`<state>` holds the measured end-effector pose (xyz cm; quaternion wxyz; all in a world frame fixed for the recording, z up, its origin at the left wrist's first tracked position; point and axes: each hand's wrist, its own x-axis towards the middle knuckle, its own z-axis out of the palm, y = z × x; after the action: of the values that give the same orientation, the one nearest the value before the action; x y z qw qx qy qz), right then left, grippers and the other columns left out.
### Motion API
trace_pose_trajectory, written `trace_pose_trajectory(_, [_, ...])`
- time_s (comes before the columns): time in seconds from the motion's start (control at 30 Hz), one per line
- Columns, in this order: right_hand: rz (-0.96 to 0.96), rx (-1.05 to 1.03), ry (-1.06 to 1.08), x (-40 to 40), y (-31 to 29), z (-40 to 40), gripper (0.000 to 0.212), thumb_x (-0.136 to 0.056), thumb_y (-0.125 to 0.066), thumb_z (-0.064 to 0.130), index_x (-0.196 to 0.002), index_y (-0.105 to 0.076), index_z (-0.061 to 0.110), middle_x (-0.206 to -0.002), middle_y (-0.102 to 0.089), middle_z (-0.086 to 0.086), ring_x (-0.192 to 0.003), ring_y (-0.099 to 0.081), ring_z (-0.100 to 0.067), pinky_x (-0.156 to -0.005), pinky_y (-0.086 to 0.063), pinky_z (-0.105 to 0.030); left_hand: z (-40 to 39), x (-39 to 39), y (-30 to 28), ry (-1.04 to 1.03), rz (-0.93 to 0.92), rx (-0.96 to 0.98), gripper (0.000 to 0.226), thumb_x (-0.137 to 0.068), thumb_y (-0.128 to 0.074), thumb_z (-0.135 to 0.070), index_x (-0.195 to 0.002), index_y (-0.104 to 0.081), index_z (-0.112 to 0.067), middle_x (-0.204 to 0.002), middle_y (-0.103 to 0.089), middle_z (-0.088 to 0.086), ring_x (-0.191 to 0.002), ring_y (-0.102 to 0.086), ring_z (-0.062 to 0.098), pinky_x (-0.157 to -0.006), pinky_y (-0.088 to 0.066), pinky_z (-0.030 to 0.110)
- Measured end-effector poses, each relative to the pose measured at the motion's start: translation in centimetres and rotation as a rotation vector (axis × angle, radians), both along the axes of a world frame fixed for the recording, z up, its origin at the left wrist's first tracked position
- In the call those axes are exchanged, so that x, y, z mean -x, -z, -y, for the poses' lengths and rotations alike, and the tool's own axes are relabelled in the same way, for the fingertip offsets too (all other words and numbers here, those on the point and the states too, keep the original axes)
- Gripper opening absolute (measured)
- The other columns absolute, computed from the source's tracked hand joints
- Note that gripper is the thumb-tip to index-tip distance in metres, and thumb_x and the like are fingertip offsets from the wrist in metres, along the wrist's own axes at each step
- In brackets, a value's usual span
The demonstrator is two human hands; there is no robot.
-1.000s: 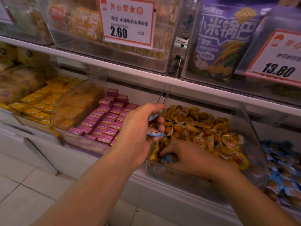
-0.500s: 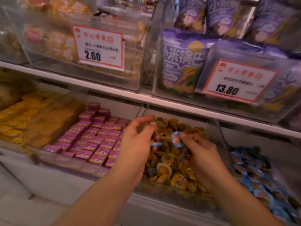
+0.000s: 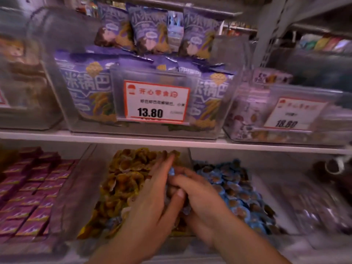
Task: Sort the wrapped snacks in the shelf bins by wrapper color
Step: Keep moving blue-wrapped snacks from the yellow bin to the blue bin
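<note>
— What has moved?
— Both hands have come together over the yellow-wrapped snacks bin point(image 3: 131, 180). The left hand point(image 3: 152, 202) and right hand point(image 3: 202, 199) cup blue-wrapped snacks point(image 3: 172, 171) between them.
— Grip?
— Fingers curled; blurred. The blue-wrapped snacks bin point(image 3: 234, 193) sits just right.

The middle price tag point(image 3: 156, 102) reads 13.80. The right price tag point(image 3: 294, 113) reads 18.80. The purple bags point(image 3: 86, 88) show 米锅巴.

both forearms reach forward, hands meeting in the middle. left hand point(image 3: 152, 197) fingers mostly straight, thumb crossing onto the right hand point(image 3: 200, 195), whose fingers curl inward. pretty blurry though
</note>
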<state>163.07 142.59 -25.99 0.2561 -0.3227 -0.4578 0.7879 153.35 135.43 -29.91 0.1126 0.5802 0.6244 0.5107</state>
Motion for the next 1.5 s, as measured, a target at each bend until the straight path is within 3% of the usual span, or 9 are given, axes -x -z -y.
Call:
trace_pose_trajectory(0.07, [0.007,-0.045,0.013,-0.8,-0.1,-0.7,0.019,-0.090,-0.061,0.005,-0.108,-0.069,0.005,-0.061,-0.066,-0.004,-0.053,-0.062,-0.012,-0.048,-0.049,-0.023,0.2,-0.4,-0.5,0.067,0.010,-0.073,0.069,-0.093,-0.047,-0.049,-0.154,-0.016,-0.042,-0.161,-0.022,-0.019,-0.148,-0.021,0.003,-0.118,-0.026,0.029])
trace_pose_trajectory(0.27, [0.018,-0.254,0.236,-2.6,0.0,-6.4,0.007,-0.090,-0.064,0.012,-0.089,-0.069,0.007,-0.069,-0.061,-0.014,-0.053,-0.058,-0.020,-0.045,-0.044,-0.024,-0.3,0.5,-0.1,-0.117,-0.060,-0.178,0.046,-0.093,-0.051,-0.042,-0.138,-0.047,-0.036,-0.140,-0.050,-0.022,-0.130,-0.049,0.003,-0.104,-0.043,0.027])
trace_pose_trajectory(0.47, [0.370,-0.152,0.370,-6.5,2.7,-15.6,0.042,-0.099,-0.043,0.046,-0.099,-0.074,0.018,-0.117,-0.069,-0.011,-0.109,-0.063,-0.032,-0.101,-0.046,-0.051,-0.7,3.4,2.0,-0.207,-0.172,0.146,0.028,-0.092,-0.059,-0.029,-0.117,-0.062,-0.040,-0.116,-0.059,-0.030,-0.111,-0.056,-0.005,-0.087,-0.036,0.003])
trace_pose_trajectory(0.57, [0.450,-0.218,0.430,-7.0,3.2,-17.1,0.036,-0.098,-0.047,0.041,-0.094,-0.073,0.017,-0.107,-0.074,-0.005,-0.108,-0.064,-0.028,-0.106,-0.044,-0.047,-0.1,4.3,1.2,-0.232,-0.192,0.137,0.025,-0.092,-0.060,-0.025,-0.112,-0.067,-0.039,-0.109,-0.064,-0.028,-0.102,-0.061,-0.005,-0.083,-0.046,0.016])
trace_pose_trajectory(0.73, [0.347,-0.652,0.527,-5.1,1.9,-13.9,0.020,-0.093,-0.056,0.008,-0.081,-0.070,0.015,-0.071,-0.075,0.008,-0.070,-0.070,0.001,-0.067,-0.056,-0.017,2.5,6.8,-1.0,-0.327,-0.433,0.084,0.032,-0.086,-0.046,-0.032,-0.102,-0.073,-0.026,-0.099,-0.072,-0.007,-0.091,-0.067,0.024,-0.084,-0.051,0.046])
trace_pose_trajectory(0.97, [0.385,-1.260,-0.224,0.0,0.8,-2.7,0.030,-0.085,-0.044,0.027,-0.092,-0.071,0.038,-0.084,-0.073,0.016,-0.071,-0.067,-0.008,-0.064,-0.054,-0.028,7.7,11.0,-0.6,-0.434,-0.597,0.271,0.038,-0.083,-0.044,-0.032,-0.109,-0.071,-0.024,-0.122,-0.065,0.000,-0.126,-0.053,0.031,-0.104,-0.039,0.054])
trace_pose_trajectory(1.13, [0.544,-1.214,-0.837,4.3,3.2,0.6,0.033,-0.101,-0.045,0.018,-0.125,-0.066,0.028,-0.113,-0.069,0.011,-0.095,-0.062,-0.005,-0.082,-0.049,-0.022,10.3,11.9,0.9,-0.327,-0.612,0.351,0.045,-0.084,-0.039,-0.031,-0.121,-0.064,-0.025,-0.152,-0.041,0.000,-0.148,-0.025,0.025,-0.113,-0.031,0.042])
trace_pose_trajectory(1.33, [0.607,-1.460,-0.847,8.6,5.8,1.0,0.035,-0.095,-0.055,0.025,-0.130,-0.062,0.021,-0.131,-0.061,-0.002,-0.122,-0.053,-0.018,-0.104,-0.041,-0.036,11.3,12.0,0.7,-0.317,-0.526,0.301,0.045,-0.084,-0.042,-0.021,-0.123,-0.063,-0.029,-0.156,-0.037,-0.008,-0.150,-0.018,0.016,-0.114,-0.029,0.038])
trace_pose_trajectory(1.5, [0.989,-1.599,-0.875,10.4,7.4,0.2,0.067,-0.081,-0.051,0.066,-0.142,-0.037,0.044,-0.152,-0.037,0.009,-0.145,-0.019,-0.016,-0.114,-0.021,-0.049,11.6,12.1,0.7,-0.283,-0.463,0.291,0.043,-0.088,-0.047,-0.013,-0.125,-0.064,-0.028,-0.157,-0.034,-0.010,-0.151,-0.013,0.011,-0.116,-0.029,0.043])
